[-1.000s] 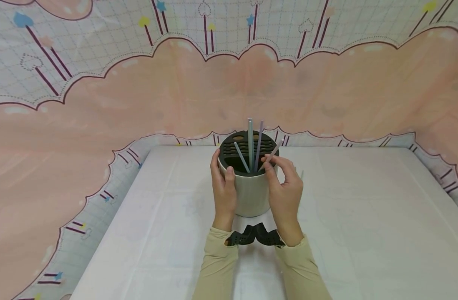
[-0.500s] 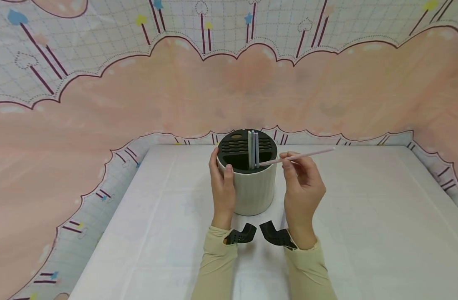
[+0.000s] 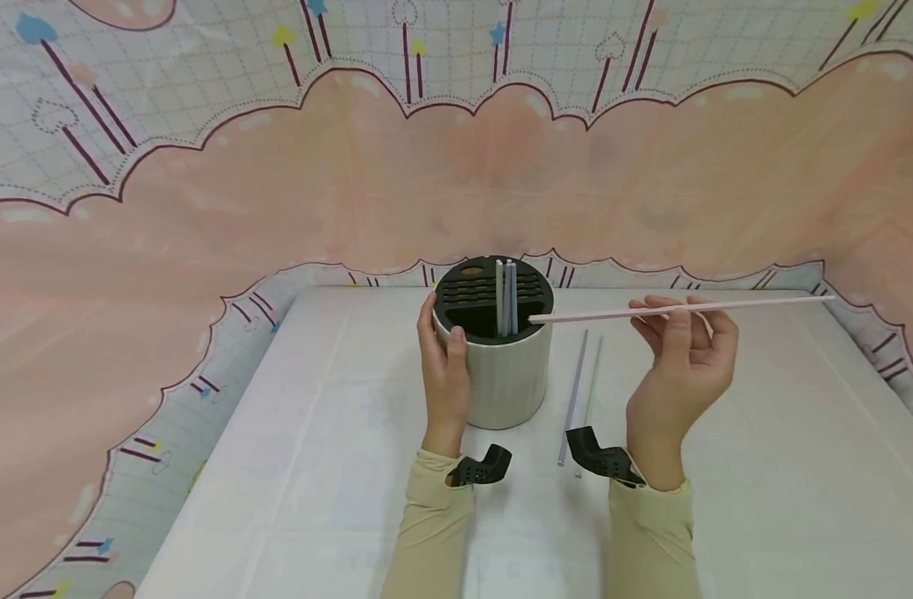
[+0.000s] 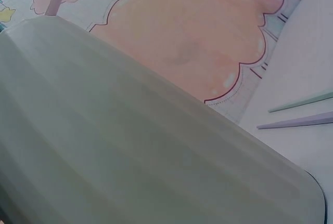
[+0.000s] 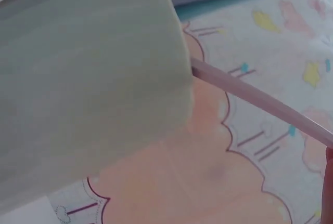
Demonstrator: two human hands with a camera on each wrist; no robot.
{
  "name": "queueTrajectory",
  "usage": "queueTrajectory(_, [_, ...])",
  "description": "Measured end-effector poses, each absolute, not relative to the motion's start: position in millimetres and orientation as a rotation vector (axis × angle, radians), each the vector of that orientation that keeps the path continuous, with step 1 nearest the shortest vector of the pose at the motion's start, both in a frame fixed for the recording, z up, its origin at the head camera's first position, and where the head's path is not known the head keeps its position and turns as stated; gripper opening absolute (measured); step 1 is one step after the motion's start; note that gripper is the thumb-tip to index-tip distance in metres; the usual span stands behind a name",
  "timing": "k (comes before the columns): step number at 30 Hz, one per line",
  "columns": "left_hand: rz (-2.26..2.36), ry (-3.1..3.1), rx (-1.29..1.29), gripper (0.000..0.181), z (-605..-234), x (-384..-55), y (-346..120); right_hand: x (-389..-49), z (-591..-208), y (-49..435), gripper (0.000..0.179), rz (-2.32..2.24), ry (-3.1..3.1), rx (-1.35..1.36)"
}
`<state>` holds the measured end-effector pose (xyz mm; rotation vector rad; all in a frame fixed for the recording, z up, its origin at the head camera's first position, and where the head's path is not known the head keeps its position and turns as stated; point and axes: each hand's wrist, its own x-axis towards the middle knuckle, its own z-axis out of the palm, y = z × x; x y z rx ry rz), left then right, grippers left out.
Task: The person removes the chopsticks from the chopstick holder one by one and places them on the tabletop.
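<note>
A ribbed white holder (image 3: pixel 505 383) with a black slotted lid (image 3: pixel 475 293) stands mid-table; it fills the left wrist view (image 4: pixel 130 146) and shows in the right wrist view (image 5: pixel 88 89). My left hand (image 3: pixel 443 366) grips its left side. Three pale straws (image 3: pixel 505 293) stand upright in it. My right hand (image 3: pixel 677 349), to the holder's right, pinches a long pink straw (image 3: pixel 681 310) held level above the table, its left end at the lid's rim. The same pink straw (image 5: pixel 260 102) crosses the right wrist view. Two straws, purple (image 3: pixel 573 395) and green (image 3: pixel 592 389), lie on the table.
The white table (image 3: pixel 763 466) is ringed by a pink and grid-patterned backdrop (image 3: pixel 456 166) on the left, back and right. The lying straws (image 4: pixel 299 112) show past the holder in the left wrist view.
My right hand has drawn the pink straw out of the holder and swung it level, moving right. Two straws on the table came into sight. My left hand kept its grip.
</note>
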<state>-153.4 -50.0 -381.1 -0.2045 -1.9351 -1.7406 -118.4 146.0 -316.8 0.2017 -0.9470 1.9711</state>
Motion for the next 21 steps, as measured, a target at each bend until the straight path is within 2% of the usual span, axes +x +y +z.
queueTrajectory(10, [-1.756,-1.915,-0.204,0.053,-381.8,-156.0,-48.9,-129.9,-333.5,180.0,0.029,2.078,-0.949,0.096])
queueTrajectory(16, [-1.732,-1.910,-0.224,0.053,-383.8,-155.0,-49.1,-133.0,-346.8,185.0,0.027,2.060,-1.528,-0.066])
queueTrajectory(21, [-1.737,-1.927,-0.214,0.053,-382.1,-151.8,-49.0,-140.1,-366.9,185.8,0.032,1.826,-2.080,-0.142])
